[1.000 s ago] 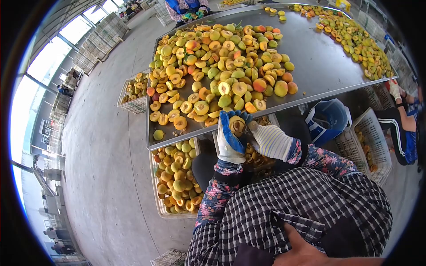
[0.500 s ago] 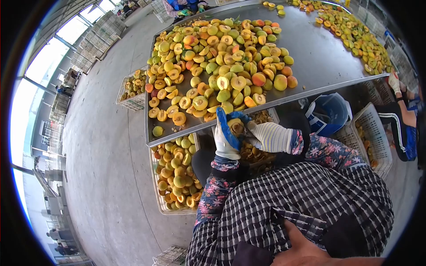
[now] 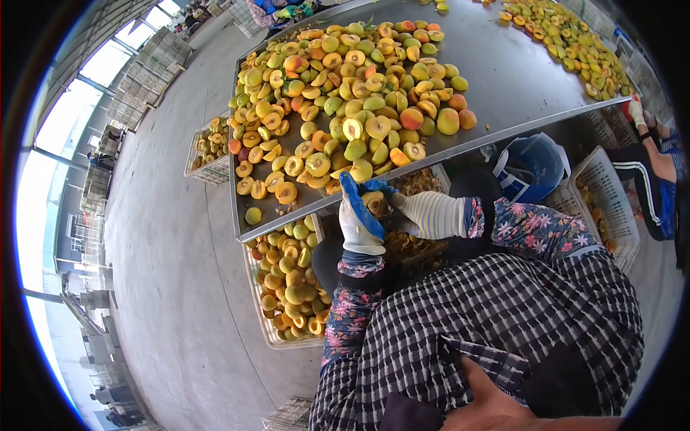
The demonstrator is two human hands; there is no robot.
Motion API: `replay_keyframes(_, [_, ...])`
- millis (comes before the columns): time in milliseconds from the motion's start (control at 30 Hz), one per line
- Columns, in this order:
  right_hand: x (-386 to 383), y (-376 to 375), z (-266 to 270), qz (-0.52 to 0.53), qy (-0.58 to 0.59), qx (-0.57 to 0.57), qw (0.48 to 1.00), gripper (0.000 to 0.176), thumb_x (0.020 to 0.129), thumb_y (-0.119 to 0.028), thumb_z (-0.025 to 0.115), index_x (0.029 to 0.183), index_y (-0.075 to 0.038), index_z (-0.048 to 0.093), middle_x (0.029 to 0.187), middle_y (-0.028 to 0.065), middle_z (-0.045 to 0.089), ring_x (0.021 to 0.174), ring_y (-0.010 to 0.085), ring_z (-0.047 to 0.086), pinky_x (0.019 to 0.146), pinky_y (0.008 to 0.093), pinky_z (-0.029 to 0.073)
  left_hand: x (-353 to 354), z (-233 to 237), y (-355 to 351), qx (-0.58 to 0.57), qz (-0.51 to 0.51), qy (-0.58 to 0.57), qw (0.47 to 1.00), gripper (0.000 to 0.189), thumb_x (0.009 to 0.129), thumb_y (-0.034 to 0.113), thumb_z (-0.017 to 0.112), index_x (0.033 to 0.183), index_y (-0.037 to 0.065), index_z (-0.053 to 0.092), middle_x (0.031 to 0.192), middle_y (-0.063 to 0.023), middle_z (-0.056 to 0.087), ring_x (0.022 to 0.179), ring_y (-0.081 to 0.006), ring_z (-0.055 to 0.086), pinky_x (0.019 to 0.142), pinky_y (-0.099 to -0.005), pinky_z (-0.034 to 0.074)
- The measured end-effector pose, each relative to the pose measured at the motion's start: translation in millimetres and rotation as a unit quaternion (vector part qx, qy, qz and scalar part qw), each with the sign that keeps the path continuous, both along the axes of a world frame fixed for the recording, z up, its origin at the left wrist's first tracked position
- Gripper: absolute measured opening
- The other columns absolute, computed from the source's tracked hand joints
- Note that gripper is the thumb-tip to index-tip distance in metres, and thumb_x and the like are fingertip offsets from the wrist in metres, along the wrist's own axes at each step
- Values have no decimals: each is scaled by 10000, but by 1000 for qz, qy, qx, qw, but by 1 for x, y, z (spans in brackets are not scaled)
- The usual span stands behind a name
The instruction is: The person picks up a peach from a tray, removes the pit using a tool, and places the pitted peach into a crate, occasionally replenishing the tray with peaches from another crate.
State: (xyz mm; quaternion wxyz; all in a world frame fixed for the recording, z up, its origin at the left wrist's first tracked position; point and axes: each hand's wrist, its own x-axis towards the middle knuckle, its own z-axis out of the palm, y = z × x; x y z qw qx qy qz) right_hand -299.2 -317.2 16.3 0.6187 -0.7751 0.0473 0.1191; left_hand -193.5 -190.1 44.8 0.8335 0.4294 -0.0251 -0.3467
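My left hand (image 3: 359,219), in a white glove with a blue palm, holds a peach half (image 3: 374,203) at the near edge of the metal table (image 3: 514,75). Against that fruit works my right hand (image 3: 433,215), in a striped white glove with its fingers curled in. Whatever it grips is hidden by the fingers. Just beyond both hands lies a heap of halved and whole peaches (image 3: 377,127), many with a pit or hollow facing up. Under my hands, a crate of brownish scraps (image 3: 410,243) shows partly between my knees.
A crate of peach halves (image 3: 260,316) stands on the floor at left, another crate (image 3: 214,171) beyond it. To the right are a blue bucket (image 3: 535,169) and a white crate (image 3: 619,215). A co-worker's gloved hand (image 3: 637,113) is at the table's right edge.
The view has shifted slightly, moving the table and peaches up and left in it. Both hands stay together around the peach half; the co-worker's hand has moved slightly.
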Motion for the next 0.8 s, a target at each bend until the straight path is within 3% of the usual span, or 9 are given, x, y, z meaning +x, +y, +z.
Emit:
replay_keyframes(100, [10,9,-57,-20,-16,186,982,402,1063,-385,363,1184,-61,568,957,51,625,860,200,595,794,304,497,0,-1,-3,2,15,22,1000,561,999,507,473,900,-28,608,803,-164,662,741,-307,650,717,-395,554])
replay_keyframes(200, [4,0,-32,10,-25,102,994,388,1056,-379,403,1193,-61,578,1016,52,625,886,179,587,824,286,491,1,-6,1,22,-19,-7,1000,575,1002,522,455,917,-28,599,801,-160,667,735,-296,656,716,-384,554])
replay_keyframes(300, [7,2,-40,17,-328,45,943,302,1032,-309,498,1204,-74,579,980,41,621,862,144,584,807,254,489,1,-6,2,34,-28,-55,997,577,1008,528,435,936,-23,589,799,-155,670,734,-285,663,711,-372,555])
replay_keyframes(333, [4,11,-19,5,-296,45,954,296,1024,-304,518,1205,-77,576,935,34,617,812,138,590,756,253,501,0,-3,1,35,-23,-58,997,598,1009,536,421,912,-28,594,789,-168,663,737,-302,656,725,-392,552])
replay_keyframes(400, [-15,11,41,-10,61,166,984,269,1002,-328,559,1136,-96,577,709,-9,550,543,110,534,492,252,457,-2,-3,2,45,-5,-114,992,624,1011,549,397,900,-32,595,779,-179,651,745,-318,648,746,-420,553])
replay_keyframes(467, [-17,13,46,-13,107,285,952,262,992,-360,570,1079,-113,570,639,-28,496,459,97,467,416,247,389,-4,-8,2,61,15,-221,973,634,1014,558,377,924,-33,590,780,-177,645,756,-315,650,760,-433,560])
replay_keyframes(600, [-23,10,51,-18,173,463,869,250,1001,-375,552,998,-126,557,577,-57,415,406,66,367,370,220,293,1,-5,0,-47,-52,-186,980,536,1029,501,387,1198,8,511,832,-157,634,783,-287,662,782,-462,583])
replay_keyframes(667, [-24,5,49,-6,204,508,837,272,1010,-381,533,1001,-111,559,568,-65,387,405,55,330,368,214,263,-10,-20,-2,-14,32,-364,931,570,1035,503,371,1037,-29,575,790,-159,661,752,-250,672,733,-381,570])
replay_keyframes(800, [-26,-1,42,1,235,552,800,303,1015,-399,517,1007,-99,562,563,-62,371,401,56,327,365,219,261,-9,5,2,9,-5,-304,952,561,1028,454,449,912,-60,638,750,-149,682,688,-209,668,673,-317,558])
